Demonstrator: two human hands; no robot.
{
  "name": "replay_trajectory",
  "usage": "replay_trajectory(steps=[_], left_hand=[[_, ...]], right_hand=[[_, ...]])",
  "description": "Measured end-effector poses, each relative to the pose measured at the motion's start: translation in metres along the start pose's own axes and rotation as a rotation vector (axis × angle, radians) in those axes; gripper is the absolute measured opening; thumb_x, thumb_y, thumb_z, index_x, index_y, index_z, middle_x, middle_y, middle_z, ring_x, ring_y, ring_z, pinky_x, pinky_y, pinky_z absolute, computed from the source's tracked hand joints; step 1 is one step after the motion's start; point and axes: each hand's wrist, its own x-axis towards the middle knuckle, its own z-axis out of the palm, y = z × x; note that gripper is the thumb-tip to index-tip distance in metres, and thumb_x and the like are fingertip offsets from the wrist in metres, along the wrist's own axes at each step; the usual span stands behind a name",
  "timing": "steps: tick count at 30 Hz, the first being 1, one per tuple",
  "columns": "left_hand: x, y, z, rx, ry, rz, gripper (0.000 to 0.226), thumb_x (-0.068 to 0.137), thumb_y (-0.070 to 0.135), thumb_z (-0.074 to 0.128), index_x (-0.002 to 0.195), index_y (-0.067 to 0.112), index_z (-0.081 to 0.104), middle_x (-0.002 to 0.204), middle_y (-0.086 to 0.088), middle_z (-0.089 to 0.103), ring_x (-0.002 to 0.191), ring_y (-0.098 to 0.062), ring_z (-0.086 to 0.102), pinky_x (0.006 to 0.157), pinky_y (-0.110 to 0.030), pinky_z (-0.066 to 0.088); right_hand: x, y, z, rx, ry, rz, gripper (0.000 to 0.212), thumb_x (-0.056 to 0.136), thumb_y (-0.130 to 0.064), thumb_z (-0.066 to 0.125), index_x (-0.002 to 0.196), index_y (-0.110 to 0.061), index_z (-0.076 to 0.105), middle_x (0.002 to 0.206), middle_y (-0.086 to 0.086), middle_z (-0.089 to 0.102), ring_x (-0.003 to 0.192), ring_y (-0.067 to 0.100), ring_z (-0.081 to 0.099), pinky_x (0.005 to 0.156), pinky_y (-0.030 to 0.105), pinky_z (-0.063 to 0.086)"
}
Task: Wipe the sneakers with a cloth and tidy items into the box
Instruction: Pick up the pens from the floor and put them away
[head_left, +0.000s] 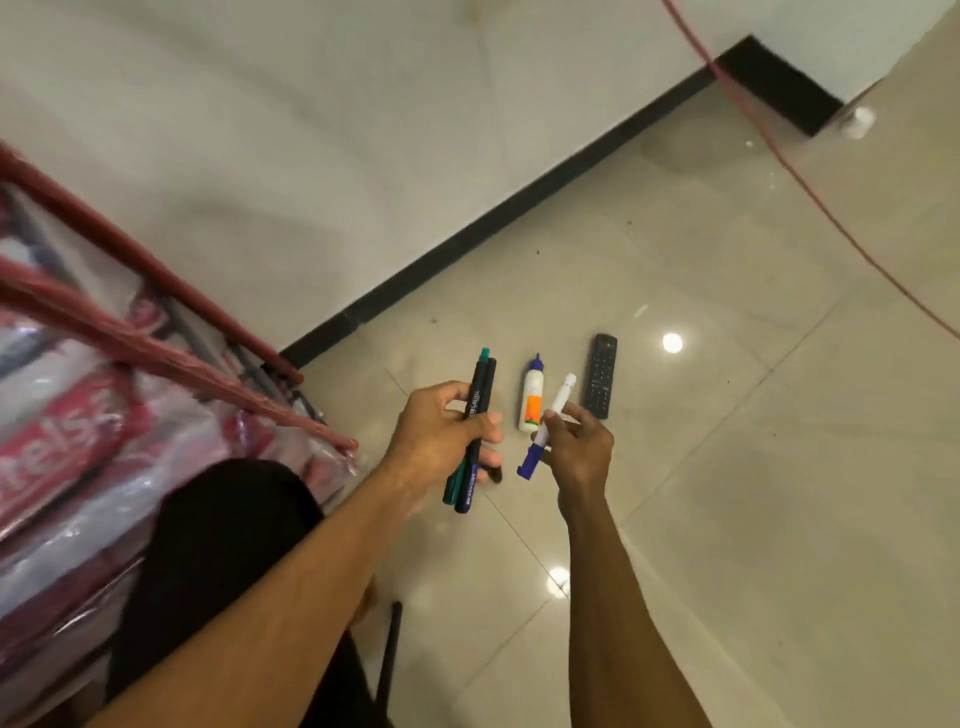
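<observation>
My left hand (444, 431) grips two dark markers (475, 410), one with a green tip and one blue-black, held upright above the tiled floor. A little to the right, my right hand (576, 447) pinches a white marker with a blue cap (545, 431), tilted with the cap end down. On the floor just beyond the hands lie a white glue bottle (531, 392) with an orange label and blue nozzle, and a black remote control (600, 375). No sneakers, cloth or box are in view.
A red-framed rack with plastic-wrapped red and white packs (78, 415) fills the left side. A white wall with a black skirting (519, 213) runs diagonally behind. A red cord (810, 192) crosses the floor at the right. My dark-clothed knee (218, 545) is at lower left.
</observation>
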Motion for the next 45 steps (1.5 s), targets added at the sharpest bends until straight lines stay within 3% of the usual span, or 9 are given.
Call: replay_trajectory(steps=[8, 13, 17, 25, 28, 31, 36, 40, 45], left_hand=[[-0.086, 0.056, -0.047, -0.013, 0.056, 0.173, 0.031, 0.086, 0.008, 0.069, 0.116, 0.010, 0.060, 0.086, -0.012, 0.072, 0.072, -0.026, 0.072, 0.065, -0.039, 0.061], [-0.154, 0.080, -0.085, -0.072, 0.068, 0.230, 0.041, 0.085, -0.001, 0.067, 0.124, 0.008, 0.054, 0.097, -0.019, 0.071, 0.077, -0.028, 0.073, 0.072, -0.044, 0.060], [-0.212, 0.100, -0.122, -0.122, 0.100, 0.347, 0.043, 0.088, -0.004, 0.062, 0.129, 0.006, 0.052, 0.097, -0.017, 0.072, 0.081, -0.030, 0.072, 0.070, -0.041, 0.061], [-0.337, 0.117, -0.198, -0.086, 0.342, 0.648, 0.037, 0.088, 0.005, 0.065, 0.123, 0.012, 0.056, 0.094, -0.011, 0.073, 0.078, -0.024, 0.073, 0.069, -0.040, 0.061], [-0.393, 0.100, -0.236, -0.067, 0.493, 0.720, 0.040, 0.089, 0.006, 0.065, 0.126, 0.017, 0.054, 0.093, -0.012, 0.073, 0.076, -0.025, 0.073, 0.070, -0.042, 0.060], [-0.446, 0.075, -0.281, -0.063, 0.637, 0.735, 0.041, 0.088, 0.005, 0.067, 0.125, 0.016, 0.055, 0.090, -0.014, 0.073, 0.073, -0.028, 0.073, 0.059, -0.035, 0.058], [-0.515, 0.014, -0.348, -0.094, 0.837, 0.675, 0.039, 0.085, 0.005, 0.069, 0.120, 0.018, 0.057, 0.089, -0.016, 0.073, 0.072, -0.030, 0.072, 0.061, -0.037, 0.057], [-0.555, -0.054, -0.390, -0.196, 0.976, 0.580, 0.036, 0.086, 0.002, 0.068, 0.119, 0.015, 0.057, 0.091, -0.021, 0.072, 0.080, -0.038, 0.071, 0.069, -0.055, 0.058], [-0.593, -0.138, -0.413, -0.308, 1.111, 0.447, 0.034, 0.089, 0.001, 0.064, 0.120, 0.012, 0.055, 0.095, -0.021, 0.072, 0.079, -0.036, 0.071, 0.070, -0.052, 0.059]], right_hand=[[-0.106, -0.117, 0.015, 0.011, -0.156, -0.223, 0.016, 0.091, -0.019, 0.068, 0.106, -0.018, 0.064, 0.087, 0.007, 0.071, 0.076, 0.026, 0.071, 0.074, 0.045, 0.061], [-0.186, -0.172, 0.024, 0.054, -0.236, -0.347, 0.020, 0.089, -0.017, 0.070, 0.107, -0.010, 0.069, 0.083, 0.006, 0.070, 0.073, 0.024, 0.070, 0.072, 0.046, 0.061], [-0.258, -0.212, 0.034, 0.067, -0.331, -0.491, 0.026, 0.089, -0.021, 0.070, 0.115, -0.014, 0.066, 0.089, 0.001, 0.070, 0.078, 0.018, 0.071, 0.064, 0.027, 0.060], [-0.407, -0.261, 0.053, 0.108, -0.574, -0.729, 0.014, 0.090, -0.017, 0.069, 0.104, -0.017, 0.067, 0.084, -0.002, 0.071, 0.068, 0.011, 0.070, 0.060, 0.026, 0.059], [-0.467, -0.256, 0.073, 0.112, -0.704, -0.770, 0.018, 0.090, -0.018, 0.069, 0.108, -0.014, 0.067, 0.086, -0.003, 0.071, 0.070, 0.011, 0.072, 0.060, 0.027, 0.059], [-0.527, -0.244, 0.099, 0.086, -0.866, -0.788, 0.015, 0.090, -0.018, 0.070, 0.104, -0.019, 0.066, 0.085, 0.000, 0.071, 0.067, 0.011, 0.071, 0.057, 0.028, 0.059], [-0.606, -0.214, 0.145, 0.048, -1.140, -0.697, 0.019, 0.089, -0.017, 0.070, 0.108, -0.016, 0.066, 0.085, 0.008, 0.075, 0.073, 0.023, 0.073, 0.063, 0.036, 0.062], [-0.662, -0.175, 0.178, -0.042, -1.345, -0.647, 0.015, 0.091, -0.018, 0.068, 0.106, -0.018, 0.065, 0.087, 0.012, 0.075, 0.070, 0.027, 0.072, 0.064, 0.041, 0.062], [-0.720, -0.111, 0.206, -0.240, -1.557, -0.509, 0.010, 0.091, -0.016, 0.068, 0.099, -0.017, 0.063, 0.087, 0.013, 0.074, 0.069, 0.028, 0.072, 0.061, 0.040, 0.061]])
